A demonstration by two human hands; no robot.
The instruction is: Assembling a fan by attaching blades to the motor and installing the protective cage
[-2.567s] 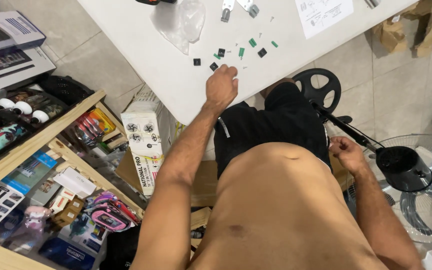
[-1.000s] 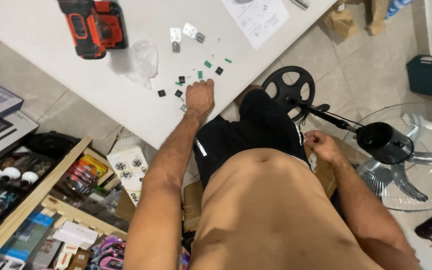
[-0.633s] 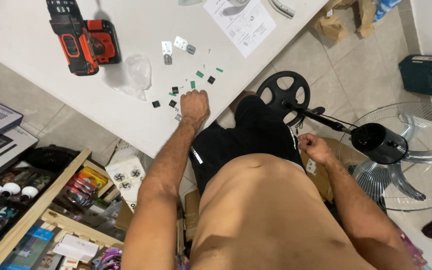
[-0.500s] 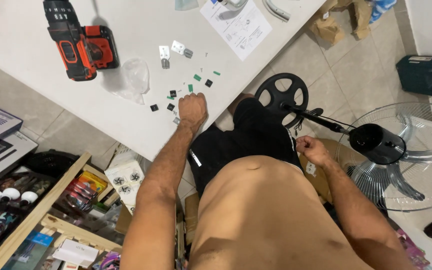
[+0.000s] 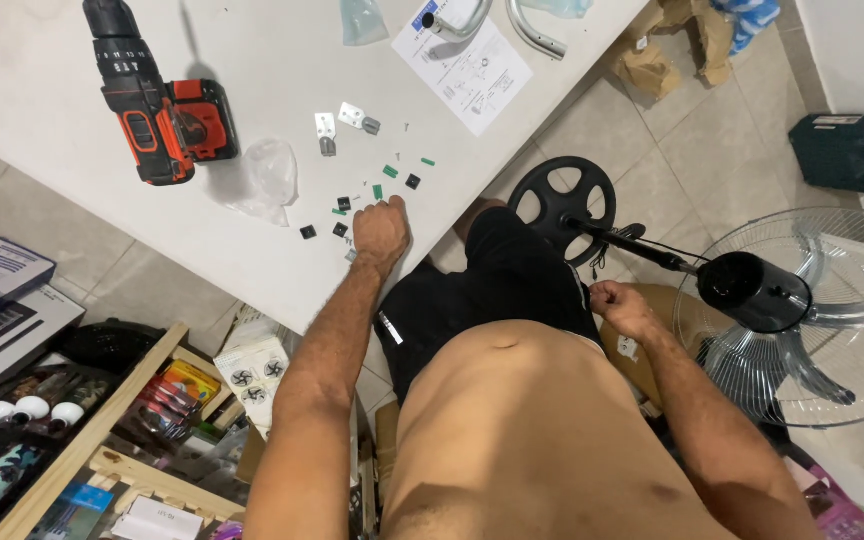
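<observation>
My left hand (image 5: 382,230) rests knuckles-up on the white table (image 5: 252,60) near its front edge, fingers curled among small green and black parts (image 5: 390,172). What lies under the fingers is hidden. My right hand (image 5: 620,305) is a closed fist beside my hip, just below the black stem (image 5: 642,250) of a pedestal fan, and I see nothing in it. The fan lies tilted, with its round black base (image 5: 562,205) by my knee and its motor (image 5: 752,290) against the wire grille (image 5: 842,330).
An orange-and-black cordless drill (image 5: 162,110), a clear plastic bag (image 5: 257,180), metal brackets (image 5: 337,125), a printed sheet (image 5: 472,60) and bent metal tubes (image 5: 522,25) lie on the table. A wooden crate of goods (image 5: 102,420) stands left. A dark case (image 5: 842,150) sits on the tiles.
The view has swung up the table, bringing the drill and sheet into sight. My left hand stays among the small parts. My right hand stays closed by the fan stem.
</observation>
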